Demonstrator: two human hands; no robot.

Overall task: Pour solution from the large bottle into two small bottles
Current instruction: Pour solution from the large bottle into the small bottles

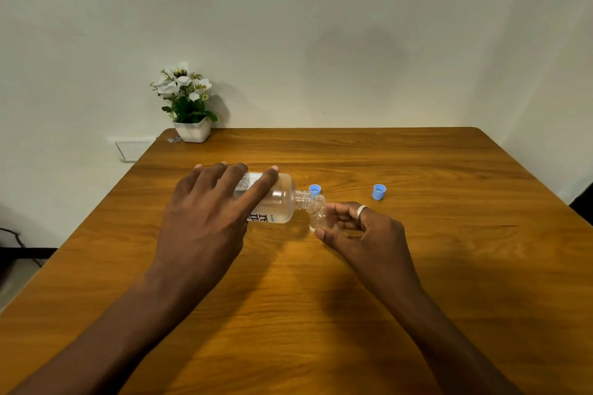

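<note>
The large bottle (pixel 279 199) lies with its long axis close to horizontal. Its threaded, uncapped neck points to the person's right and its base points left, under the palm. The printed label faces up and toward the camera.

The small bottle (pixel 318 216) is tilted. Its open mouth points up and to the left and meets the mouth of the large bottle; the two openings touch or nearly touch. Whether liquid is passing between them cannot be told.

The left hand (pixel 205 218) reaches in from the lower left, palm down, over the rear half of the large bottle. Its fingers (pixel 263 183) are spread apart and laid across the top of the bottle. The index finger runs along the body toward the shoulder. The thumb is hidden below the bottle. The neck and shoulder project beyond the fingertips to the right.

The right hand (pixel 369 234) comes in from the lower right, with the wrist low. Its fingers are curled and closed on the small bottle, with the thumb (pixel 324 236) on the near side of the body and the other fingers on the right. One finger carries a ring (pixel 361 210). The bottle mouth stands clear, left of the fingertips.

One blue cap (pixel 315 190) sits on the table (pixel 353 298) just beyond the two mouths. A second blue cap (pixel 379 192) sits beyond the right-hand fingers, apart from them.
</note>
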